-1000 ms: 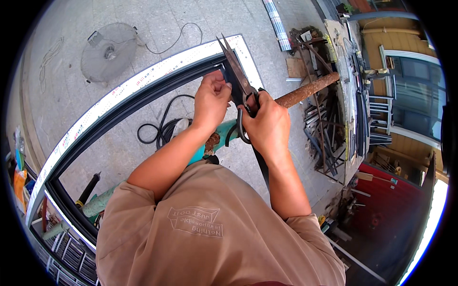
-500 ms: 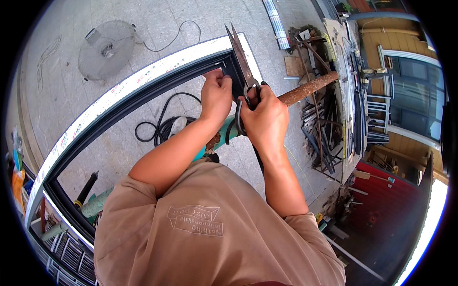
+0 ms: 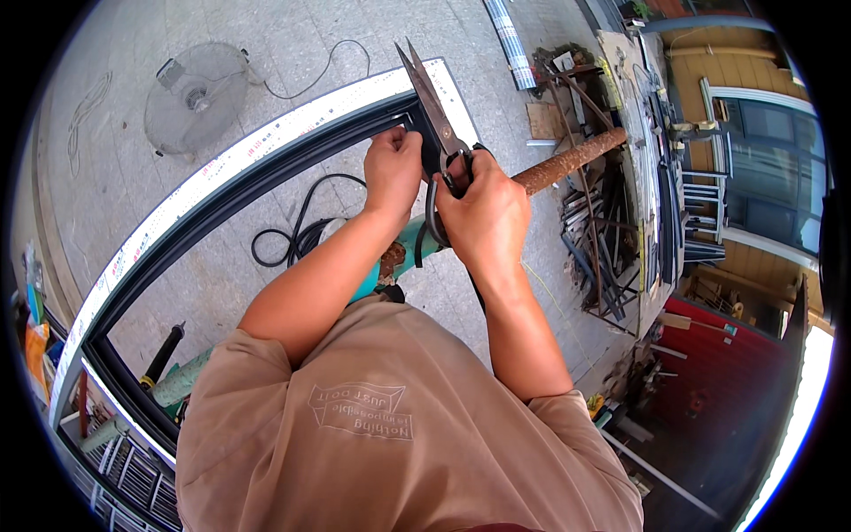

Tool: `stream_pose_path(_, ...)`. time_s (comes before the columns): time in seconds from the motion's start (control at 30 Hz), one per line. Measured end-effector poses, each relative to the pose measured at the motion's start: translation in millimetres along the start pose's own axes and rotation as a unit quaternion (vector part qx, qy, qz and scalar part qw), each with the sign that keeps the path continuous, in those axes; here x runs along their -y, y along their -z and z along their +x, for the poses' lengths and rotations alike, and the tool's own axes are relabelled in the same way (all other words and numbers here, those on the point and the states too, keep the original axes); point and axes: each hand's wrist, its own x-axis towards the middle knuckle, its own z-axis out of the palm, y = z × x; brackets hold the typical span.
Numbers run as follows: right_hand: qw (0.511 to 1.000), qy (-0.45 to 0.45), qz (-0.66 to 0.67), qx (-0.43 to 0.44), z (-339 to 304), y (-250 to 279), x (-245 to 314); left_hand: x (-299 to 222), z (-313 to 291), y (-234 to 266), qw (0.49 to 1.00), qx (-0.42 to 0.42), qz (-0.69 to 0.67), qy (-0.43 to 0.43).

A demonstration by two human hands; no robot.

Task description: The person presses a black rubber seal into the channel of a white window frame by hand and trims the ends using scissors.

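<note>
A large window frame, white-faced with black inner edges, lies in front of me. At its far right inner corner my left hand is closed, fingertips pinching the black rubber seal along the inner edge. My right hand grips the handles of long-bladed scissors. Their blades point away from me over the corner, tips slightly apart. A loose length of black rubber strip hangs beside the right hand. My left fingertips are partly hidden against the frame.
A rusty pipe runs right from beneath the frame, and a green pipe passes under my hands. Coiled black strip lies on the floor. A round fan is at far left. Metal scraps and a cluttered bench stand right.
Both hands and the scissors have shifted slightly left in the picture, with the frame's corner shifting the same way. Each hand keeps its grip.
</note>
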Motion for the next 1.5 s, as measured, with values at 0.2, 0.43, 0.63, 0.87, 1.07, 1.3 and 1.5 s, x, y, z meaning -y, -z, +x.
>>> stream_pose_path(0.2,1.0,0.004,0.008,0.002,-0.3,0.0,-2.6,-4.2,3.0,2.4,0.999,0.016,-0.034,0.028)
stream_pose_path(0.43,1.0,0.005,0.014,0.007,-0.2,1.1,-1.4,7.8,8.5,-1.5,1.0,-0.007,-0.016,-0.012)
stream_pose_path(0.63,1.0,0.01,0.008,0.006,-0.2,0.9,-2.7,2.7,7.0,-0.9,1.0,-0.02,-0.016,0.008)
stream_pose_path(0.87,1.0,0.013,0.009,0.003,0.5,0.5,-2.3,2.9,7.3,-3.4,0.998,-0.011,-0.067,0.014)
stream_pose_path(1.07,1.0,0.012,0.015,0.007,0.2,0.5,-2.0,2.4,14.1,-2.7,0.998,-0.022,-0.059,0.021)
stream_pose_path(1.3,1.0,0.01,0.013,0.01,-0.2,0.2,-3.6,0.5,12.6,-1.8,0.997,-0.016,-0.069,0.028)
stream_pose_path(1.5,1.0,0.008,0.013,0.018,-1.0,2.9,-2.9,-0.6,2.1,1.0,1.0,-0.003,-0.014,-0.004)
